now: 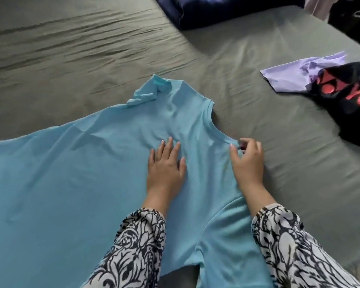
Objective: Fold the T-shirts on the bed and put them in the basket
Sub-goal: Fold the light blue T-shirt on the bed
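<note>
Head view, looking down on the bed (71,48): a light blue T-shirt (71,173) lies spread flat across the grey-green sheet, its neckline toward the right and its far sleeve (148,92) crumpled. The left hand (164,163) rests palm-down on the chest of the shirt, fingers (170,146) straight and slightly spread, pressing the cloth. The right hand (247,161) is at the collar (212,119), its fingers curled and pinching the rim of the neckline. A lilac T-shirt (289,75) and a black T-shirt with red print (345,104) lie well apart on the right, the black over the lilac. No basket is visible. To fold well, the crumpled sleeve probably needs smoothing first, with the pinned chest held steady while the collar is drawn taut.
</note>
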